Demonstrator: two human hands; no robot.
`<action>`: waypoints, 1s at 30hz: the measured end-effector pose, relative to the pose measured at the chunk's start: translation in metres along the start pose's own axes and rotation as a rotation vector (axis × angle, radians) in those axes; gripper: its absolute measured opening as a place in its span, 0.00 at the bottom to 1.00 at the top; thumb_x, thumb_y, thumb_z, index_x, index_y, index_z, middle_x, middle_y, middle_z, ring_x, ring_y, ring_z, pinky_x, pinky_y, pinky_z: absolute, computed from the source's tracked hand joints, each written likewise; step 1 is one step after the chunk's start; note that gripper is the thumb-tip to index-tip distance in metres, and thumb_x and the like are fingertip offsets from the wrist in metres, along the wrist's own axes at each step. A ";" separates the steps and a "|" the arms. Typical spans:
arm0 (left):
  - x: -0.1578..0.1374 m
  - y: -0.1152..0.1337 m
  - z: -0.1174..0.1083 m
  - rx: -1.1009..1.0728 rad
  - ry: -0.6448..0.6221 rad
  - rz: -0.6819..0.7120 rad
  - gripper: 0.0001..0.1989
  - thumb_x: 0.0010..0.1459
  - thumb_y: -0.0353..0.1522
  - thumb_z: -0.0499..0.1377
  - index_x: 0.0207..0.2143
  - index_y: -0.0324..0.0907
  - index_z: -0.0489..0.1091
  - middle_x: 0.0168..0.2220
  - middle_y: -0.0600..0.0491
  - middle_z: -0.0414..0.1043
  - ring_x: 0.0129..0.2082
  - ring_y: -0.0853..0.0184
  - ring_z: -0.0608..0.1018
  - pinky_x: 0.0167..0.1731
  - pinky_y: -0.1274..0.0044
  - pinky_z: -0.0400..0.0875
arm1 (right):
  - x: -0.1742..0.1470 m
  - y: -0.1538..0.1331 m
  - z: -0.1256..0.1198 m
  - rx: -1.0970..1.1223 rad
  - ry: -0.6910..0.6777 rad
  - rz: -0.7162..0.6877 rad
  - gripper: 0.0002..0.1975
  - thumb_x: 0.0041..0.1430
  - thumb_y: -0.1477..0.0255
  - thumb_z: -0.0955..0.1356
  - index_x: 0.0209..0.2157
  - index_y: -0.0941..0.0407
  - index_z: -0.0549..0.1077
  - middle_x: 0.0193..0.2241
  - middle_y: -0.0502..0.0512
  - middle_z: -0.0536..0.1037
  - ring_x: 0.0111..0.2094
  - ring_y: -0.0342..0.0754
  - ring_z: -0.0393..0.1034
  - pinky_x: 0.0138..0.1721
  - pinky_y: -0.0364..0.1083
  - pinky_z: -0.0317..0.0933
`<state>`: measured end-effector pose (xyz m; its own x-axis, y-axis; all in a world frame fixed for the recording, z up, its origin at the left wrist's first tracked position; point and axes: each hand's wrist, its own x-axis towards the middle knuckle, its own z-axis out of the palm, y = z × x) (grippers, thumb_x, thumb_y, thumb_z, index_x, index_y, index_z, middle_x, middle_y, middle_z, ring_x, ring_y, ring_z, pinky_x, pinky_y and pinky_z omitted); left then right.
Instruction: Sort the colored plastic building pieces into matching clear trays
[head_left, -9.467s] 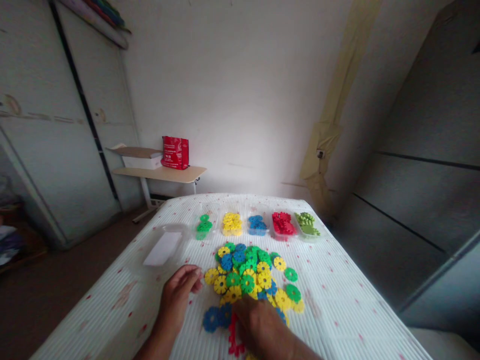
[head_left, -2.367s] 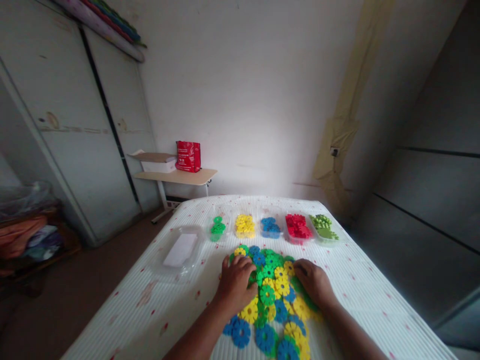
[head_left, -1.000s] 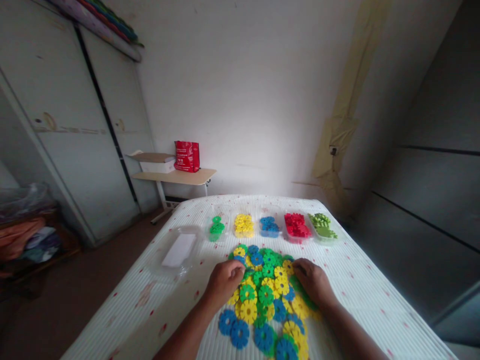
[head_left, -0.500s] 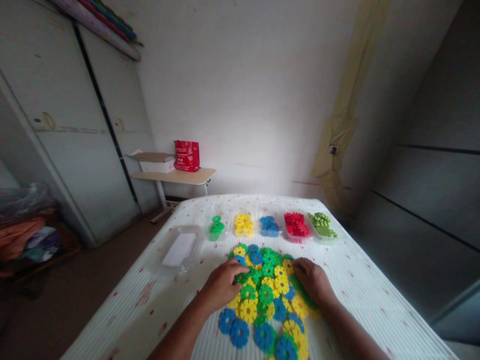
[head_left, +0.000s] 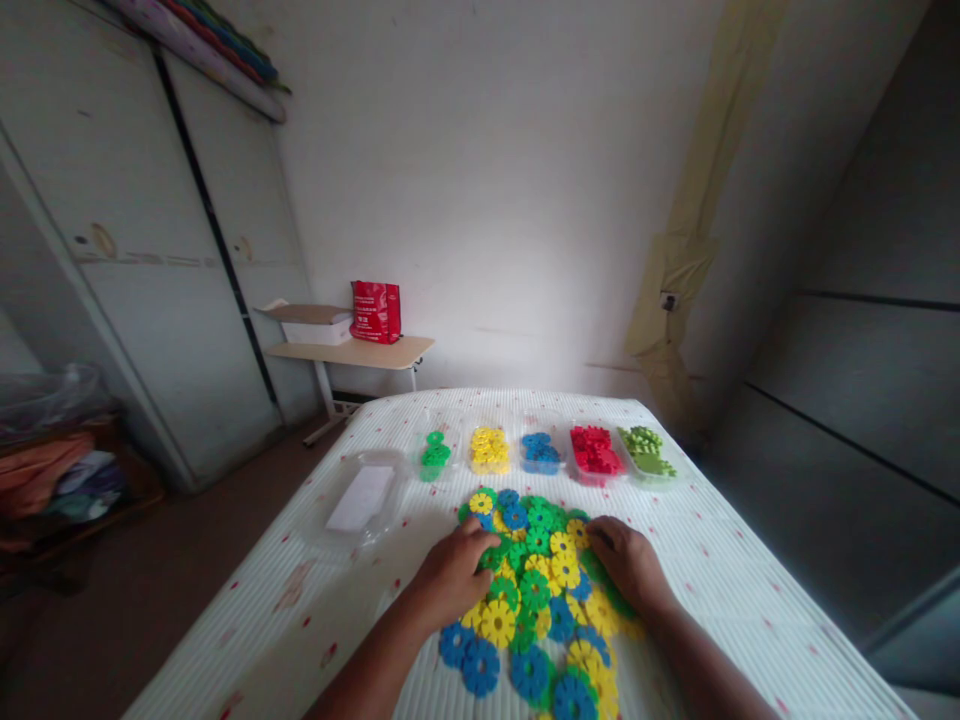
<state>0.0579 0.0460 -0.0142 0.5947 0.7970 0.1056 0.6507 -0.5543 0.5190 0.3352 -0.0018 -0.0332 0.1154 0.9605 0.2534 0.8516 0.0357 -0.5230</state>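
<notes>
A loose pile of notched, flower-shaped plastic discs (head_left: 535,590) in green, yellow and blue lies on the table. At its left edge is my left hand (head_left: 454,574), with thumb and forefinger bent around a green disc (head_left: 490,554) that still lies among the others. My right hand (head_left: 628,562) rests against the right edge of the pile, its fingers curled inward beside a yellow disc (head_left: 577,532). Whatever the right fingertips hold, if anything, is hidden by the hand.
Clear tubs stand in a row behind the pile, holding green discs (head_left: 434,455), yellow discs (head_left: 490,449), blue discs (head_left: 540,452), red pieces (head_left: 595,451) and light green pieces (head_left: 646,452). A clear plastic lid (head_left: 386,520) with a white label lies left. A side table (head_left: 412,350) holds a red bag (head_left: 376,312).
My left hand has shifted slightly, its thumb now a little farther right by the green disc. The right hand stays in place. The whole view has moved slightly.
</notes>
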 end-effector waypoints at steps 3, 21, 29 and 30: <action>0.001 -0.002 0.001 -0.057 0.032 0.044 0.17 0.46 0.26 0.54 0.41 0.44 0.70 0.44 0.51 0.65 0.43 0.67 0.71 0.45 0.78 0.64 | 0.000 0.000 0.000 0.003 -0.006 -0.002 0.13 0.55 0.68 0.58 0.32 0.54 0.71 0.33 0.53 0.76 0.35 0.47 0.70 0.38 0.43 0.60; 0.005 -0.009 0.000 -0.041 0.013 0.148 0.13 0.46 0.24 0.54 0.34 0.44 0.72 0.35 0.54 0.71 0.37 0.68 0.72 0.38 0.79 0.64 | -0.001 -0.002 -0.001 -0.009 0.005 0.002 0.13 0.55 0.68 0.58 0.32 0.54 0.72 0.33 0.53 0.77 0.34 0.47 0.70 0.37 0.43 0.60; 0.004 -0.009 -0.001 -0.048 0.028 0.171 0.22 0.39 0.18 0.49 0.34 0.44 0.72 0.36 0.54 0.71 0.37 0.70 0.73 0.38 0.81 0.64 | -0.001 -0.002 -0.002 -0.007 0.000 0.000 0.13 0.55 0.67 0.58 0.32 0.54 0.72 0.32 0.54 0.77 0.34 0.47 0.70 0.36 0.43 0.60; 0.004 -0.009 -0.001 -0.043 0.027 0.170 0.22 0.40 0.18 0.49 0.34 0.44 0.72 0.35 0.54 0.71 0.36 0.70 0.73 0.37 0.81 0.65 | -0.001 -0.002 -0.002 -0.005 0.003 -0.002 0.13 0.55 0.67 0.58 0.32 0.55 0.72 0.32 0.54 0.77 0.34 0.47 0.70 0.36 0.43 0.60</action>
<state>0.0539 0.0539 -0.0179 0.6811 0.6990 0.2178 0.5207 -0.6716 0.5271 0.3344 -0.0035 -0.0311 0.1149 0.9595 0.2572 0.8545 0.0365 -0.5181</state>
